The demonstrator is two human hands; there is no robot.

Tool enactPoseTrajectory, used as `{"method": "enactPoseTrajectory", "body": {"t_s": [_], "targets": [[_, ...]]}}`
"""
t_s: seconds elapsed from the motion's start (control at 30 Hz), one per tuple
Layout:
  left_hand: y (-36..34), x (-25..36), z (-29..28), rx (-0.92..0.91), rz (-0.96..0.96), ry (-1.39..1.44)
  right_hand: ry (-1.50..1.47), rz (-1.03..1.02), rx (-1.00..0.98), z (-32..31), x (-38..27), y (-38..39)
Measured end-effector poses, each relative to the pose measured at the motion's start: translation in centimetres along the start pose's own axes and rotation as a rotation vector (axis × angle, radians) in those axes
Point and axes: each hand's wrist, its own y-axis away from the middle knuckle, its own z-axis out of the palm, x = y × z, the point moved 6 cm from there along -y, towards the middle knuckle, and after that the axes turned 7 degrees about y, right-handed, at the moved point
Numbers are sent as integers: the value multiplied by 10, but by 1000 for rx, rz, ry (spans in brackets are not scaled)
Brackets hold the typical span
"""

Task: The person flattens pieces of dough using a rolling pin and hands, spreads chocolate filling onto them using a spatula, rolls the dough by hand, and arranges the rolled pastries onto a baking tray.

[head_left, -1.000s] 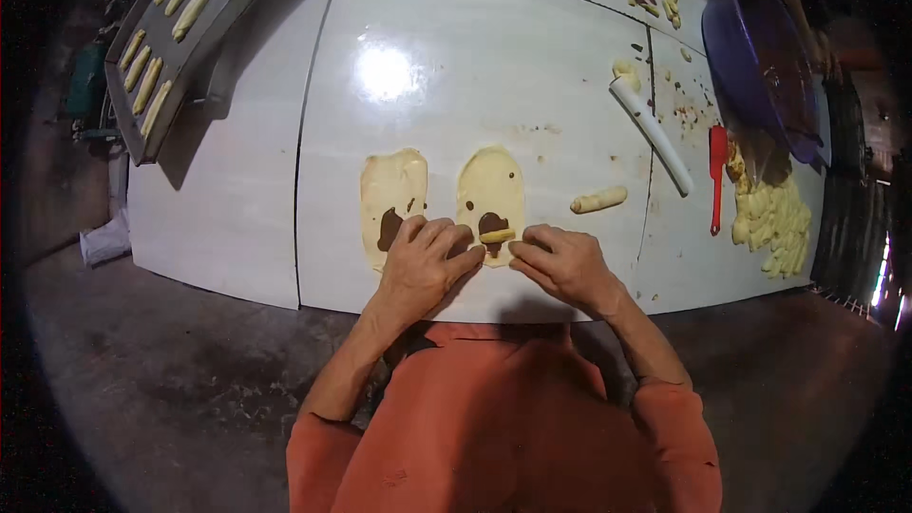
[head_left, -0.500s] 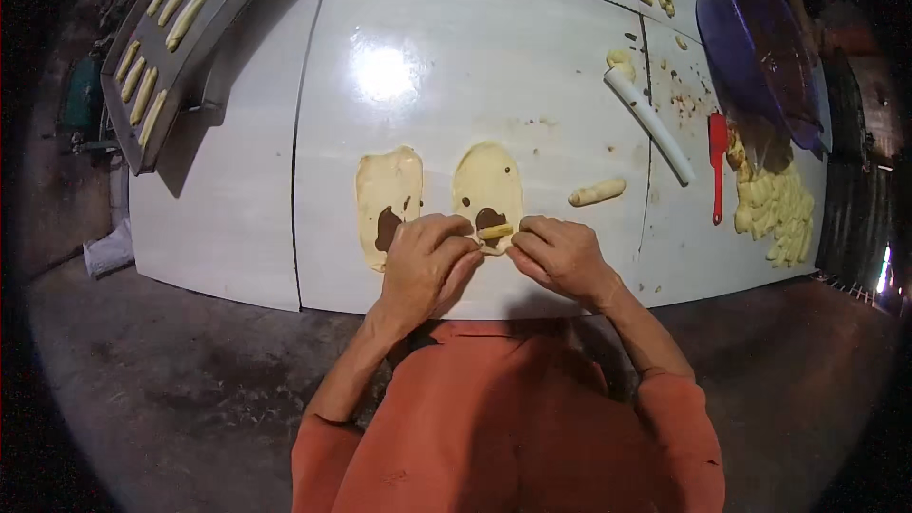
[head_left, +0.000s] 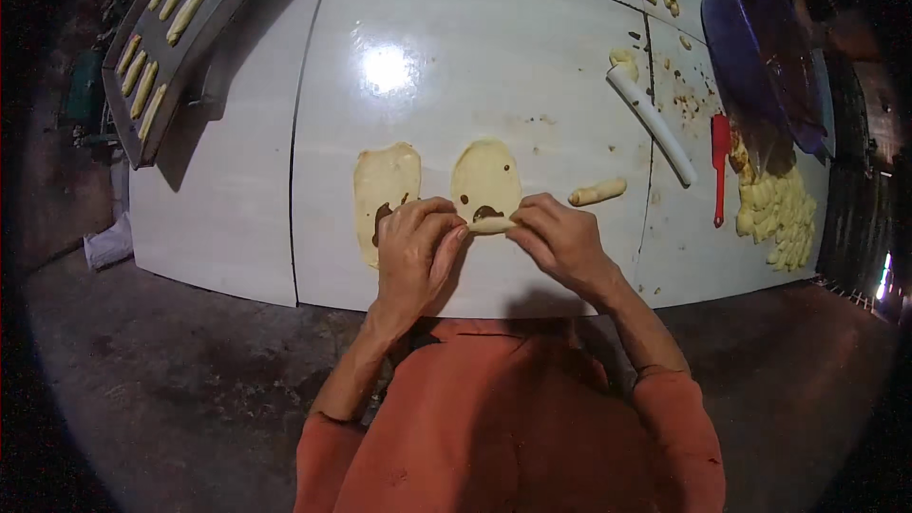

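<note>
An oval sheet of dough (head_left: 485,173) lies on the white table in front of me, with dark brown filling (head_left: 488,213) on it. Its near edge is folded over into a small roll. My left hand (head_left: 416,239) pinches the left end of that roll, and my right hand (head_left: 558,236) pinches the right end. The yellow strip of filling is now covered by dough. Left of it, a second flat dough sheet (head_left: 387,174) carries a brown smear, partly hidden behind my left hand. A finished-looking dough roll (head_left: 598,192) rests to the right of my right hand.
A white rolling pin (head_left: 652,127) and a red spatula (head_left: 719,171) lie on the right. Beyond them are a pile of yellow strips (head_left: 777,210) and a purple basin (head_left: 760,47). At the far left, a metal tray (head_left: 180,47) holds several dough rolls. The table's front edge (head_left: 503,317) is close to me.
Both hands have moved slightly away from me. The near edge of the dough has been folded over the yellow strip and part of the brown filling.
</note>
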Motion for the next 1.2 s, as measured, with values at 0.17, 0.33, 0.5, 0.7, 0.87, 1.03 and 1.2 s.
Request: {"method": "enactPoseTrajectory", "body": {"t_s": [0.17,0.33,0.5,0.7,0.87,1.03,1.2], "targets": [[-3,-8,0,36,-30,-213,-121,39,22,-5,5,-11],[-3,5,0,-35,9,-349,37,14,-47,-3,1,-8],[-16,19,5,-135,192,-285,141,-91,-46,-5,-5,-14],[-29,12,-2,-125,181,-225,9,40,-87,-8,5,-24],[-28,5,-3,-15,80,-172,194,220,-94,-4,1,-26],[-21,7,-5,-78,218,-260,280,-63,103,-6,-9,-22],[-24,-5,-3,-106,248,-341,265,-119,83,-2,-2,-28]]}}
